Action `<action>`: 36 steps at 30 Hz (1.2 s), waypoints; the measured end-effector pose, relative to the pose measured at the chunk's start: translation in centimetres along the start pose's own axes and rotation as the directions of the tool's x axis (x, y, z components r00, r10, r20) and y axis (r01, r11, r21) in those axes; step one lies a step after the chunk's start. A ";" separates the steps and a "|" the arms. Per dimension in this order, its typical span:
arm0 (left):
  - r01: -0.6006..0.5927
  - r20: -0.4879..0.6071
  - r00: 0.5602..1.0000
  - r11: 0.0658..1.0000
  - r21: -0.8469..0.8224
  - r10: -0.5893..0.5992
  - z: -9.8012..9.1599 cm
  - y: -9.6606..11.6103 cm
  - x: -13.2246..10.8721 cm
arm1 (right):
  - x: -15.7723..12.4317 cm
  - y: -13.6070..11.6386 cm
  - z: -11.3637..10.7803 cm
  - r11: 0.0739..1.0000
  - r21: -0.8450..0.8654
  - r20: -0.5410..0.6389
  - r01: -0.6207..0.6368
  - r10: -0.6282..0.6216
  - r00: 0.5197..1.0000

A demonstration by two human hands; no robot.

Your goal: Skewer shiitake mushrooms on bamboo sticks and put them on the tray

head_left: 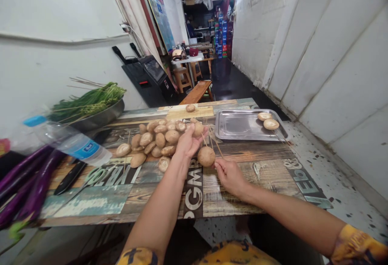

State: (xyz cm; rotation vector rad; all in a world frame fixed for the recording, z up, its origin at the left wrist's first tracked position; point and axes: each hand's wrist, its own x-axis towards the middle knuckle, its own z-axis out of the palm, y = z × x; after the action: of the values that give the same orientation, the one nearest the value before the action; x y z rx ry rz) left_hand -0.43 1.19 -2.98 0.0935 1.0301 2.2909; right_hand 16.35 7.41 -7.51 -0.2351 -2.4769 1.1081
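Observation:
My left hand (188,144) reaches to the right side of a heap of brown mushrooms (160,137), its fingers curled around one mushroom (198,130). Just below it a round mushroom (206,156), cap toward me, is at the fingertips of my right hand (229,177). That hand is closed in a pinch at the mushroom's lower right edge, seemingly on a skewer mostly hidden by the fingers. Thin wooden skewers (216,140) slant between the two hands. To the right, two pale mushrooms (270,124) on sticks lie in a metal tray (242,136).
Left on the patterned table (163,200) are a water bottle (72,144), purple eggplants (38,188), a black-handled knife (70,178) and a metal bowl (104,115) of greens. One mushroom (190,108) sits near the far edge. Beyond stands a wooden bench (196,92).

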 end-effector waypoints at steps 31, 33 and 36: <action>0.008 0.047 0.999 0.999 -0.034 -0.006 0.4 -0.5 -0.5 | 0.4 0.7 0.0 0.999 -0.025 -0.095 0.037 -0.039 0.995; 0.011 0.047 0.999 0.999 -0.040 -0.009 0.4 -0.5 -0.5 | 0.4 0.7 0.0 0.999 -0.022 -0.096 0.042 -0.044 0.994; 0.015 0.040 0.999 1.000 -0.025 -0.014 0.4 -0.4 -0.5 | 0.5 0.8 -0.1 0.999 -0.021 -0.107 0.028 -0.030 0.994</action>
State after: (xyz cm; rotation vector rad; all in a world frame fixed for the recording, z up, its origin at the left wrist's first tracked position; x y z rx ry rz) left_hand 0.34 1.35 -2.87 0.1207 0.9779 2.2789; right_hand 15.96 8.13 -7.87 -0.2574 -2.3896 1.0321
